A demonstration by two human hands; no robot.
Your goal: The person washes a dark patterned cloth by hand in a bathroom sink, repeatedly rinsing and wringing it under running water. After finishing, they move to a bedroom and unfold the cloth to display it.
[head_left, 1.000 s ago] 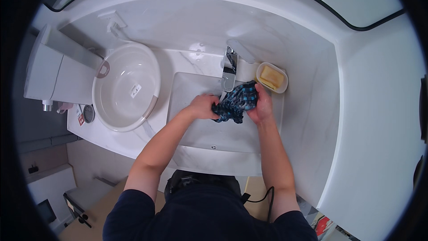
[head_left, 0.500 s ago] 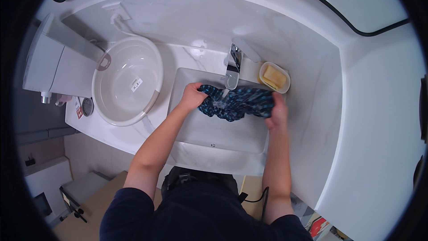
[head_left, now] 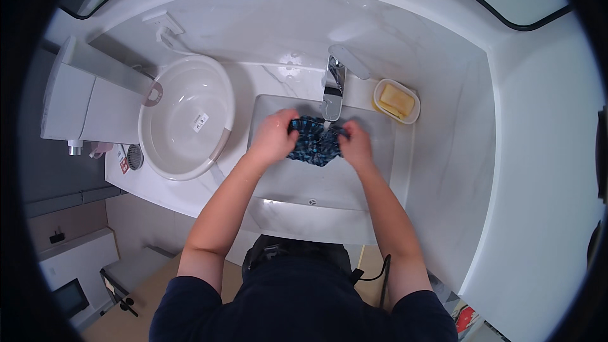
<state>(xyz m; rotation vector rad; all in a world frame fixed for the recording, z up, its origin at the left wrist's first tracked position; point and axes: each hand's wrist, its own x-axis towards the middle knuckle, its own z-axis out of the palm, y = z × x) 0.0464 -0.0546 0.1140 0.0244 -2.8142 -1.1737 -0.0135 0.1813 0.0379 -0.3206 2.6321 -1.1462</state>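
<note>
My left hand [head_left: 275,138] grips the left side of a bunched dark blue checked cloth [head_left: 313,144], and my right hand [head_left: 354,142] pinches its right side. The cloth is held over the grey rectangular sink [head_left: 285,183], directly under the chrome faucet [head_left: 332,95], whose water runs onto it. A white dish [head_left: 415,111] holding a yellow bar [head_left: 396,99] sits behind my right hand, at the sink's back right corner.
A white round basin [head_left: 187,164] stands left of the sink, beside a white appliance [head_left: 107,107]. A wall socket [head_left: 163,22] with a plug is above it. A drain grate [head_left: 135,157] lies at the counter's left. A marble wall panel [head_left: 449,152] bounds the right side.
The cloth was stretched wider half a second ago and is now bunched smaller. My right hand has moved left toward my left hand, which has shifted slightly right.
</note>
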